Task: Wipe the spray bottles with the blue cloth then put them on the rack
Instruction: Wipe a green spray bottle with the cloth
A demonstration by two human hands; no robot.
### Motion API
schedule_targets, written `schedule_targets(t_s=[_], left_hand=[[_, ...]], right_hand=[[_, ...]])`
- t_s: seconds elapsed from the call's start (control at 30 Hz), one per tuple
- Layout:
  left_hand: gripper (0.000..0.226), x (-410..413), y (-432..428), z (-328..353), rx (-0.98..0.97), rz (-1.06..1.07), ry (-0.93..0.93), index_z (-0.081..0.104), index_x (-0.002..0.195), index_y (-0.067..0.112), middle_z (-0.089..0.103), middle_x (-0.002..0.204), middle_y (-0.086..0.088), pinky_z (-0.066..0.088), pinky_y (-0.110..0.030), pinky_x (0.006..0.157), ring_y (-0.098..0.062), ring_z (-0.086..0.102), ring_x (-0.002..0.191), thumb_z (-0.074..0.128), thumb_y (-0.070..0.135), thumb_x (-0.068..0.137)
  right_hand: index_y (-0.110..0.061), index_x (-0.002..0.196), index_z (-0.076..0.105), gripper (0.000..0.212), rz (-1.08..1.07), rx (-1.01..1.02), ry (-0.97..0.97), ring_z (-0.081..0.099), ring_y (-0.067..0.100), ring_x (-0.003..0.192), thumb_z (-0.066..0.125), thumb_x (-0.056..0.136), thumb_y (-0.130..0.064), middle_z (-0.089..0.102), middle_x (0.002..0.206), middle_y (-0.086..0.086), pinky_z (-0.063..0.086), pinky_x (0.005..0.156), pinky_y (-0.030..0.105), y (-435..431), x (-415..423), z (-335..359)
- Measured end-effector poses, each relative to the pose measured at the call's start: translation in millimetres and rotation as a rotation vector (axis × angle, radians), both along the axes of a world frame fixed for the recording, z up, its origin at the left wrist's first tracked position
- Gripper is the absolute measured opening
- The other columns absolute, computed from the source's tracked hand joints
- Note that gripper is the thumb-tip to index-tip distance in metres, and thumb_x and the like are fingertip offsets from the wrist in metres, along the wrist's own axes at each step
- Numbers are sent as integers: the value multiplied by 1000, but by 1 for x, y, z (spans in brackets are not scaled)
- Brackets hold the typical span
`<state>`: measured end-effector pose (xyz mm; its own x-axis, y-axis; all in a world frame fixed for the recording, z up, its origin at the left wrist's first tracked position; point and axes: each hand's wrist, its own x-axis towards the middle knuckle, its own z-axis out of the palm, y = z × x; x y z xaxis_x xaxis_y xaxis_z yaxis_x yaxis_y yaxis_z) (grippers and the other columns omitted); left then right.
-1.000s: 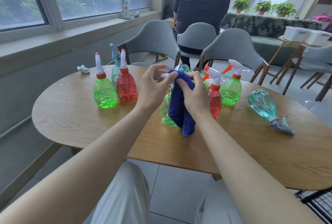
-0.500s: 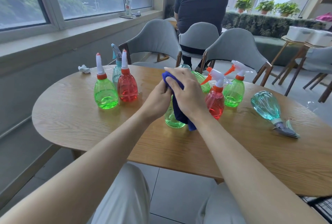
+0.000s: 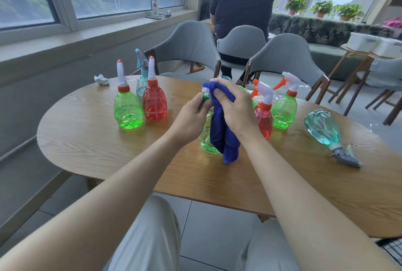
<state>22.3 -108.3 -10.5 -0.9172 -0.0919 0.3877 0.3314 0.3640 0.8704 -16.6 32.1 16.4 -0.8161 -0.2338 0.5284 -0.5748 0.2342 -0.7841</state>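
change: right hand (image 3: 237, 107) is shifting rightward off the left hand (image 3: 191, 116) since half a second ago; white nozzle tip (image 3: 205, 90) is now peeking out left of the blue cloth (image 3: 224, 138)
left hand: fingers are curling round the neck of the held green bottle (image 3: 205, 143); bottle is standing upright on the worktop (image 3: 87, 140), near the front middle
right hand: fingers and thumb are pinching the blue cloth against the spray head; cloth is hanging down the bottle's right side, tail reaching the worktop
left group: cone-cap green bottle (image 3: 128, 112) and cone-cap red bottle (image 3: 154, 105) are standing just beside each other; teal bottle (image 3: 141, 81) is standing behind them
right group: red trigger bottle (image 3: 264, 118) and green trigger bottle (image 3: 283, 112) are standing just behind the right hand
far right: teal bottle on its side (image 3: 323, 128) is lying apart from the rest
back left: crumpled tissue (image 3: 101, 79) is lying at the worktop edge
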Motion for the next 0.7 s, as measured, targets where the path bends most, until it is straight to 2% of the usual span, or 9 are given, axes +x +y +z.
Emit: schedule_targets(t_s=[0.07,0.17,0.23,0.3,0.43,0.53,0.63,0.7], left_hand=[[27,1,1,1,-1,-2,1,61,102,10,69,94,0,54,-48,91,-22,63,92,46,28,115],[27,4,2,4,1,6,-19,56,91,21,60,74,25,45,-21,71,2,51,72,45,21,115],[28,5,2,5,4,10,-30,55,89,22,59,73,24,42,-14,68,4,50,70,45,18,115],[25,5,2,5,13,-6,-25,58,93,17,59,79,17,43,-17,70,1,51,72,46,19,115],[25,3,1,7,8,-12,-42,61,100,10,61,87,4,46,-32,80,-9,53,80,47,24,115],[27,2,2,6,-4,13,-39,67,112,10,70,101,-2,50,-37,92,-17,64,96,47,28,115],[29,3,2,4,-5,35,-45,68,115,10,71,108,-10,50,-43,97,-26,64,104,47,30,115],[28,2,3,4,3,51,-44,68,115,11,71,108,-12,50,-44,97,-26,64,101,47,29,115]], right_hand=[[-18,134,70,29,-14,-5,2,66,8,116,57,108,-18,73,124,-5,54,99,24,1,2,-1],[-22,138,66,31,-4,68,9,64,7,117,61,107,-23,69,127,-7,52,101,24,0,6,1],[-25,137,65,35,-15,159,54,62,7,117,68,103,-26,67,127,-9,49,102,22,1,6,0],[-25,135,67,32,-26,158,58,63,5,114,68,103,-26,69,123,-10,47,99,18,2,4,1],[-20,130,69,26,-65,8,-8,64,-4,108,62,107,-26,72,115,-13,45,92,9,1,2,0],[-18,129,68,24,-161,-197,-89,64,-2,111,55,110,-26,72,118,-10,46,95,10,-2,4,-5],[-20,122,65,19,-271,-327,-169,62,-6,105,51,112,-27,69,112,-15,44,91,12,-2,9,-18],[-17,127,65,25,-326,-415,-246,63,6,109,47,113,-30,68,112,-12,45,92,19,0,14,-28]])
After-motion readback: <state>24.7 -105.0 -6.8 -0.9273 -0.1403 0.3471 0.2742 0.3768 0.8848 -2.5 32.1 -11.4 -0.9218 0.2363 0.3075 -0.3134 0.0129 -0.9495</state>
